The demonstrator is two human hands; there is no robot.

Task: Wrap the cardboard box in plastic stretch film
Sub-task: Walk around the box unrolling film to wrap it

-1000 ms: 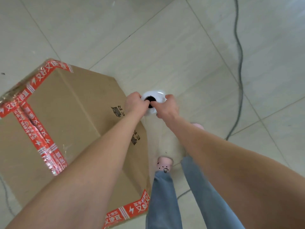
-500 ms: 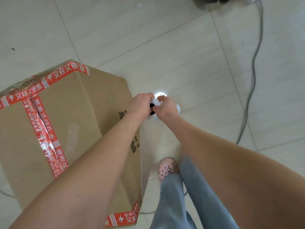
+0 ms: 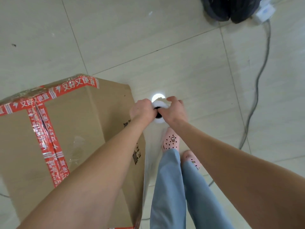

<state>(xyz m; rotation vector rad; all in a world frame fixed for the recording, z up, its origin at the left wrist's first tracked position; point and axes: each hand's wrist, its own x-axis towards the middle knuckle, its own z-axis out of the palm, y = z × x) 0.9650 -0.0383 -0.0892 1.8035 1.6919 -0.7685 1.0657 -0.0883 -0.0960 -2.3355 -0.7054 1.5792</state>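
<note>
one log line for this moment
left hand: grips film roll | right hand: grips film roll | cardboard box: on floor, left of roll

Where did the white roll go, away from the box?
No. The film roll stays past the far right corner of the cardboard box, gripped by left hand and right hand.

The floor (image 3: 115,38) is pale glossy tile crossed by thin grout lines. A taped cardboard box (image 3: 79,129) stands on it to the left of the left hand (image 3: 142,111). Two pink perforated shoes (image 3: 170,141) are planted just nearer than the right hand (image 3: 173,111). Well to the right of both hands, a grey cable (image 3: 257,83) snakes away to a white power strip (image 3: 264,12), beside a dark bundle (image 3: 231,7).
</note>
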